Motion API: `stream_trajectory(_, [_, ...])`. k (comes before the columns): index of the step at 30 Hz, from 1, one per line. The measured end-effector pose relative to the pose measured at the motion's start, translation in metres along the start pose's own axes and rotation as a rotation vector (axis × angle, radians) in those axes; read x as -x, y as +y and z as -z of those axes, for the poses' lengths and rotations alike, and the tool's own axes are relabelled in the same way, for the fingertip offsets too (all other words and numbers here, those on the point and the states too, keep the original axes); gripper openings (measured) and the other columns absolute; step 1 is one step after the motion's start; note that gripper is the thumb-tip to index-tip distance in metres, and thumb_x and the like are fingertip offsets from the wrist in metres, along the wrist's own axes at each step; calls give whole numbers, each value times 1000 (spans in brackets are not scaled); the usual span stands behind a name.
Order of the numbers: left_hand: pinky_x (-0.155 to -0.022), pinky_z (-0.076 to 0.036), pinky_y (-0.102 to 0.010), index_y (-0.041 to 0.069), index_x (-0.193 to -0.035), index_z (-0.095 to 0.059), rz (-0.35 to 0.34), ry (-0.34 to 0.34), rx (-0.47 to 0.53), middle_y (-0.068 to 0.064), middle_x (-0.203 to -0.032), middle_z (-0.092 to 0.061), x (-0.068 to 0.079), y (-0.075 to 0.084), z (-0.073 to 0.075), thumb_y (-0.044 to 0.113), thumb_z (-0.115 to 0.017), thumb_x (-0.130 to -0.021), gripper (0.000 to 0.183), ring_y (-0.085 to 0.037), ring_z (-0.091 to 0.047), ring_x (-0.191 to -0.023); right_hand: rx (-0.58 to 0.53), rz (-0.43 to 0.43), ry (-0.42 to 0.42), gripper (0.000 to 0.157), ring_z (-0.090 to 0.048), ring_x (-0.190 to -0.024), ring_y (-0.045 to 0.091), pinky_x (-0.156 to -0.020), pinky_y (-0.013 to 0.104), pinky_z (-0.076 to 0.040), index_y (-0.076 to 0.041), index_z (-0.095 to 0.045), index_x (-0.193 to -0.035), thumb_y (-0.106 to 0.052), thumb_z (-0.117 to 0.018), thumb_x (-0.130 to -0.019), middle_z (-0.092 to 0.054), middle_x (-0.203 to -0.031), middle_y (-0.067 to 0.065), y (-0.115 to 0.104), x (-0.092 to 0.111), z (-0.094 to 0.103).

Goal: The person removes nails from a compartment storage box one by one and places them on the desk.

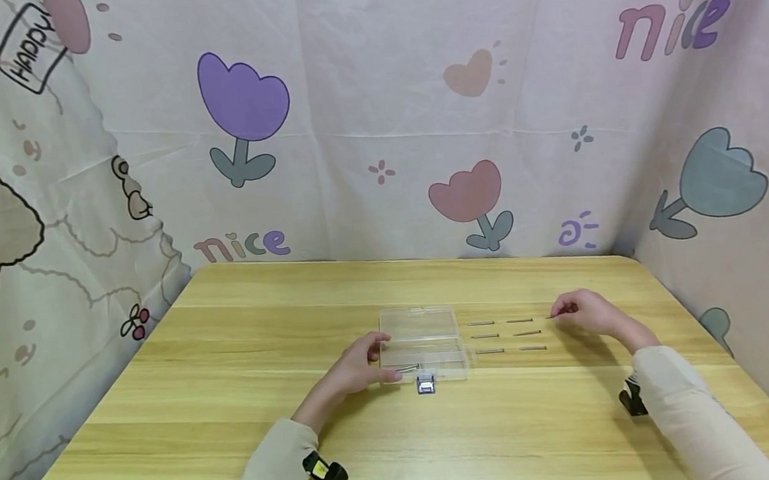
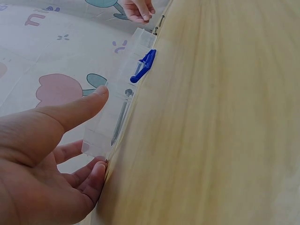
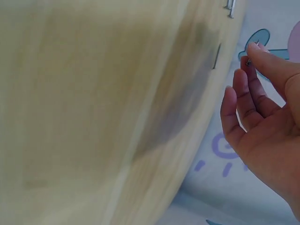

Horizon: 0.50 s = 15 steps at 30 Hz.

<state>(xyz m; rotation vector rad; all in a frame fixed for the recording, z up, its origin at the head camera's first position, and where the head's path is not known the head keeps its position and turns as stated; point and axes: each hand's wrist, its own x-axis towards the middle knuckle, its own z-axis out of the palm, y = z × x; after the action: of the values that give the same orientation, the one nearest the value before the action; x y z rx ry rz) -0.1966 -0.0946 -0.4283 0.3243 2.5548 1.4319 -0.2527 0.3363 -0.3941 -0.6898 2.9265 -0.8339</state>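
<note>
A clear plastic box (image 1: pixel 420 323) lies with its lid folded back on the wooden table. My left hand (image 1: pixel 356 366) holds its left end, thumb on the near side and fingers farther back. A few nails (image 1: pixel 407 368) lie in the box's near compartment; one nail (image 2: pixel 119 123) shows through the wall in the left wrist view. A blue clasp (image 1: pixel 425 384) sits at the front edge. To the right, my right hand (image 1: pixel 589 313) pinches a nail (image 3: pixel 249 61) between thumb and index finger, raised over the table. The other fingers are loosely bent.
Several nails (image 1: pixel 489 351) lie in short rows on the table (image 1: pixel 514 428), between the box and my right hand. A printed curtain (image 1: pixel 371 102) hangs behind the table and along both sides. A black wrist camera (image 1: pixel 327 475) is strapped to the left sleeve.
</note>
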Motion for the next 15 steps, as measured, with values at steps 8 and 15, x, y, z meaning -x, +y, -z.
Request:
stream_trajectory(8, [-90,-42,-46,3,-132,-53,2,0,8,-13,-121,-55,-1,-1,0,16,-85,-73,69,-27,-49,-104,-119,-83,-59,4,-52,-75,14,-66,26,-45,5,-66,-90,4,-64,-87,-66,-85,9,9,9,-3])
stream_trajectory(15, [-90,-42,-46,3,-132,-53,-4,3,2,-13,-122,-55,-2,-3,-1,17,-86,-73,70,-28,-49,-104,-209,-175,-78,7,-50,-70,12,-62,24,-43,7,-68,-92,2,-66,-87,-66,-85,9,13,13,-5])
